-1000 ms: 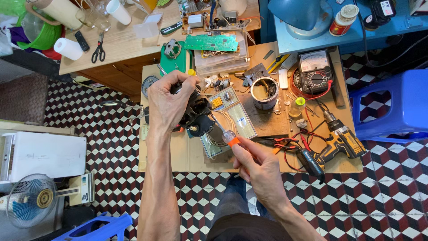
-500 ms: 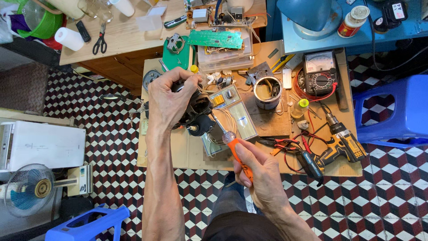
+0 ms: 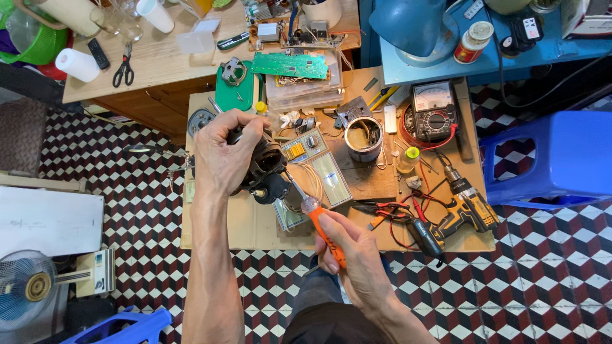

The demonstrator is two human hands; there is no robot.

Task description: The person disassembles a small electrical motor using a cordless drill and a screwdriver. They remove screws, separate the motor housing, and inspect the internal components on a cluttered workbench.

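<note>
My left hand (image 3: 224, 156) grips a black electric motor (image 3: 264, 171) and holds it above the small wooden worktable (image 3: 220, 223). My right hand (image 3: 354, 258) holds an orange-handled screwdriver (image 3: 319, 223) near my body. Its metal shaft slants up and to the left, and its tip meets the motor's right side. Thin pale wires (image 3: 312, 178) loop out from the motor over a clear plastic box (image 3: 331, 178).
On the table lie a metal tin (image 3: 363, 137), an analog multimeter (image 3: 433, 114), a yellow cordless drill (image 3: 465, 204), pliers (image 3: 382, 210) and a green circuit board (image 3: 290, 64). A blue plastic stool (image 3: 548, 156) stands at right. Scissors (image 3: 123, 67) lie on the back desk. A fan (image 3: 25, 286) sits on the floor at left.
My right hand has drawn back toward my body with the screwdriver, which now slants more steeply toward the motor. My left hand keeps its grip on the motor.
</note>
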